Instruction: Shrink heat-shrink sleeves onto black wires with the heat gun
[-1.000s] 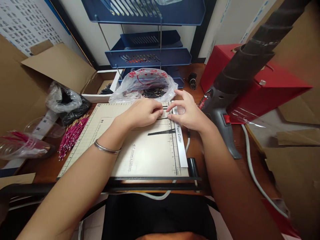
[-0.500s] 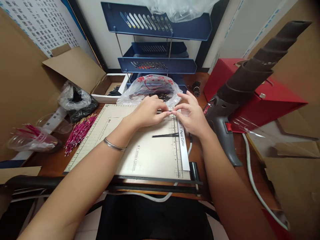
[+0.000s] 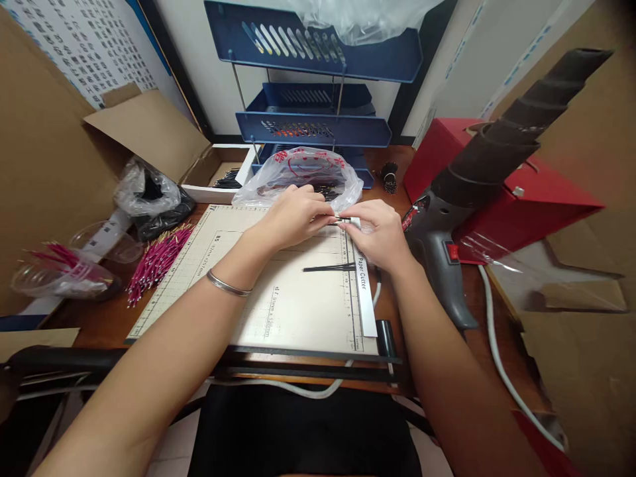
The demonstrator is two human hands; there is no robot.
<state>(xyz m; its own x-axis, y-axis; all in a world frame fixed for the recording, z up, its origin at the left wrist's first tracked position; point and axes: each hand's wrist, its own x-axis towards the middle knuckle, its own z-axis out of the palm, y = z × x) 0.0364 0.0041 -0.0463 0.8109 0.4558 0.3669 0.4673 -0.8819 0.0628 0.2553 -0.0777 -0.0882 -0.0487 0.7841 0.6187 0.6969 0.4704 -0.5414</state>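
Above the far right part of a paper cutter board (image 3: 293,305), my left hand (image 3: 301,215) and my right hand (image 3: 378,233) meet at the fingertips. Both pinch a small, thin black wire (image 3: 342,218), mostly hidden by the fingers. Nearer to me, a few thin black wires (image 3: 328,268) lie side by side on the board, their right ends at the white strip (image 3: 366,291) marked "Paper Cutter". Just beyond my hands is an open clear plastic bag (image 3: 311,165) with red print and dark, thin pieces inside.
Magenta wires (image 3: 159,265) lie left of the board, beside a plastic cup (image 3: 69,278) holding more. A black heat gun (image 3: 447,225) and red box (image 3: 501,192) stand at right. Blue tray shelves (image 3: 313,129) rise behind. An open carton (image 3: 199,179) sits at back left.
My right hand's raised fingers have come down and closed in a pinch, the hand lower than before. My left hand has hardly moved. The view has shifted slightly.
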